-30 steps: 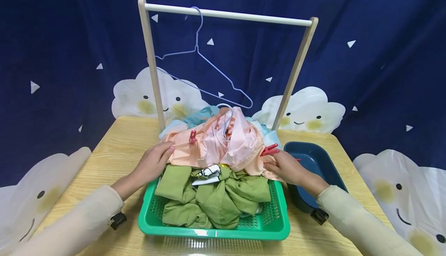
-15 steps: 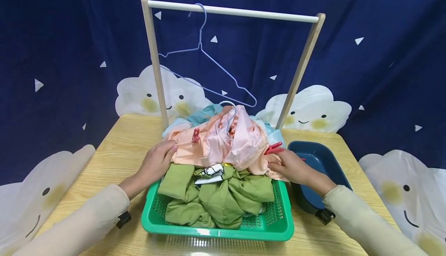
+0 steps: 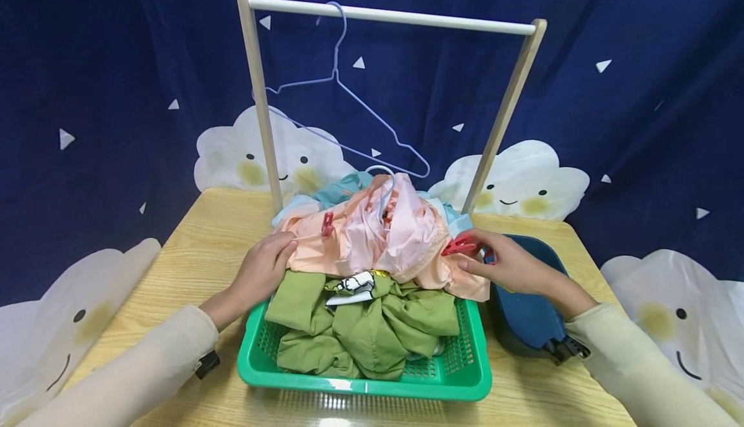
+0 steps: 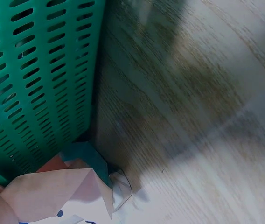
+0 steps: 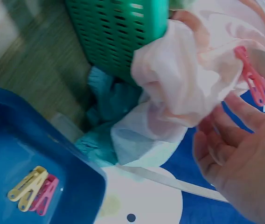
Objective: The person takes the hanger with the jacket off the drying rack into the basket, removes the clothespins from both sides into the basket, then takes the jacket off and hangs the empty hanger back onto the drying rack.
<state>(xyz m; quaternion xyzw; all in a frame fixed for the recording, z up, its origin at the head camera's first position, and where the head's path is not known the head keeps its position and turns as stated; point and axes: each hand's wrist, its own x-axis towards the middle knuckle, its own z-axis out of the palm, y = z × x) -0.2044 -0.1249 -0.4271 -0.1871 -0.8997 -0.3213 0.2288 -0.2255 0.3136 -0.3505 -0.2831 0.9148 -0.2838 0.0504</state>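
Observation:
A peach garment (image 3: 314, 249) with a pale pink layer lies bunched over the back of the green basket (image 3: 363, 388), a hanger hook (image 3: 383, 168) poking up from its middle. My left hand (image 3: 264, 269) pinches the garment's left edge. Two red clothespins grip it, a left clothespin (image 3: 328, 223) and a right clothespin (image 3: 459, 245). My right hand (image 3: 511, 262) is at the right clothespin, fingers loosely bent and spread; in the right wrist view the thumb lies beside the clothespin (image 5: 254, 77), the other fingers apart from it. Folded green clothes (image 3: 360, 330) fill the basket's front.
A dark blue bin (image 3: 526, 317) stands right of the basket; yellow and pink clothespins (image 5: 34, 189) lie inside. Behind the basket, a wooden rack (image 3: 389, 15) carries a bare lilac hanger (image 3: 372, 110). Light blue and teal cloth (image 3: 337, 191) lies beneath the garment on the wooden table (image 3: 209, 220).
My right hand has drawn slightly right, its fingers spreading off the garment's right edge, which now hangs looser over the basket rim. The left hand keeps its hold; the head view has shifted slightly.

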